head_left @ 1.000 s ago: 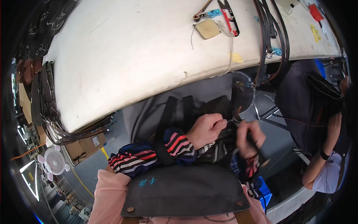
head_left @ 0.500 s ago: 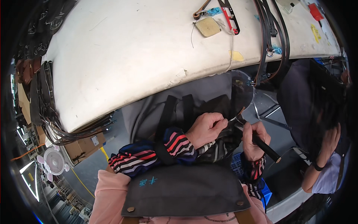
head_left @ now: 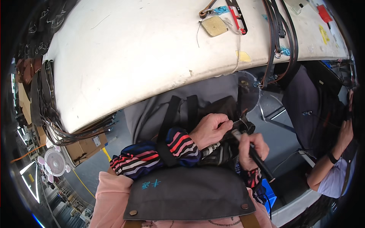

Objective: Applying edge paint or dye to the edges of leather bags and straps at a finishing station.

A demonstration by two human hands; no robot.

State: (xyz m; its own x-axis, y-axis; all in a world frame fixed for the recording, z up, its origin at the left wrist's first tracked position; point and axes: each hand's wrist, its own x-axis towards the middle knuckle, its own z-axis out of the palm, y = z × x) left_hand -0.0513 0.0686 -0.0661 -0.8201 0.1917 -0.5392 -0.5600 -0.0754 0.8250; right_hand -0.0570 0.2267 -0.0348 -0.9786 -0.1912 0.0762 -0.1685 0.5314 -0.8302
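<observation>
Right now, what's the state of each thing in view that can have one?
left hand: closed, anything pinched hard to make out
right hand: closed around the tool's handle
black-handled tool: held, slanted
white table: front edge scuffed
red-black snips: lying on the table, handles apart
dark straps: draped over the table edge
light tubes: lit
round white fan: can't tell if running

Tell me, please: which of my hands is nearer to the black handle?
The right hand: it grips the black handle; the left hand is to the left, apart from the handle.
</observation>
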